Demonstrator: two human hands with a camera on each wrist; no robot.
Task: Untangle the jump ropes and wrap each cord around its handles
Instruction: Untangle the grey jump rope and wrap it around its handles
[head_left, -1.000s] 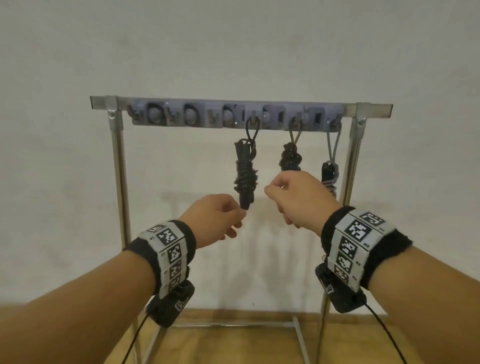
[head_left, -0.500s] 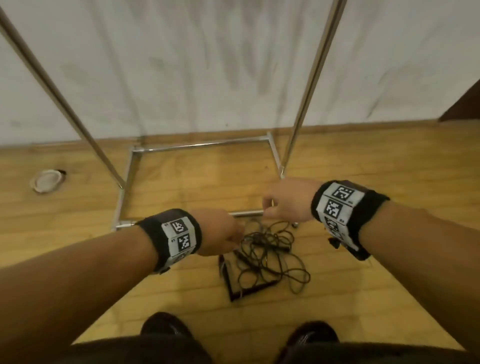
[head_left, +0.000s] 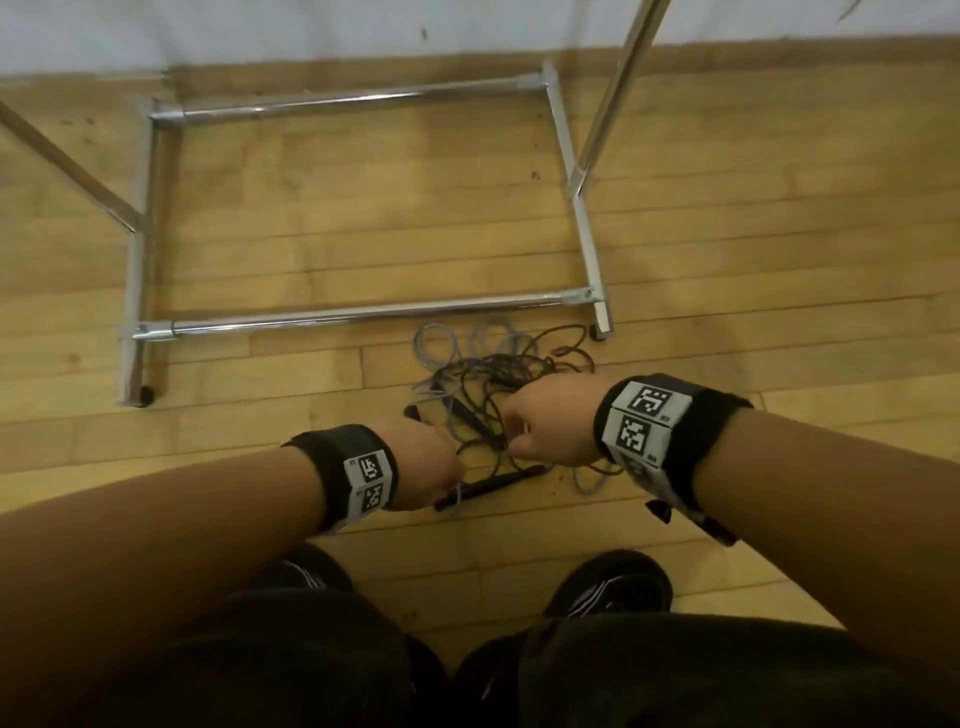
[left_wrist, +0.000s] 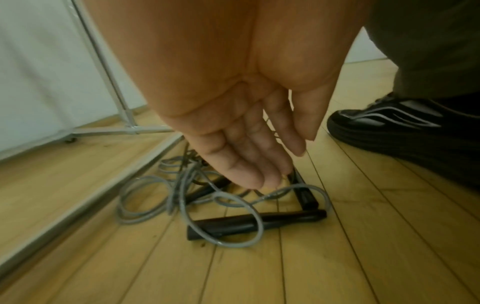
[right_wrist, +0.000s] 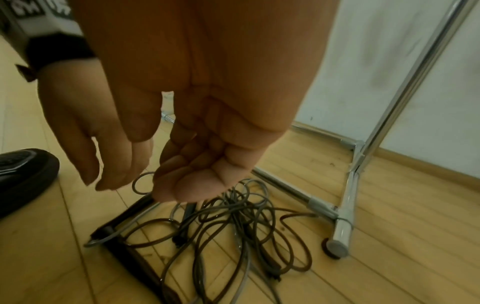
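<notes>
We look down at a tangle of jump ropes (head_left: 493, 384) lying on the wooden floor (head_left: 311, 249), just in front of the near bar of a chrome rack base (head_left: 363, 312). The tangle mixes grey cord (left_wrist: 145, 197) and dark cord (right_wrist: 272, 230), with black handles (left_wrist: 259, 222) lying flat among the loops.

Our left hand (left_wrist: 246, 144) hangs over the near left side of the tangle, fingers straight and together, pointing down; the fingertips (left_wrist: 259, 181) come right down to a grey loop and a black handle, though we cannot tell whether they touch. It has hold of nothing.

Our right hand (right_wrist: 207, 164) hovers over the near right side of the tangle, fingers loosely curled toward the palm, empty, just above the dark loops.

Both wrists wear black bands with printed markers (head_left: 644, 410). Our two black shoes (head_left: 608, 582) stand on the floor on the near side of the tangle, away from the rack base. A white wall (head_left: 311, 26) rises behind the rack base.
</notes>
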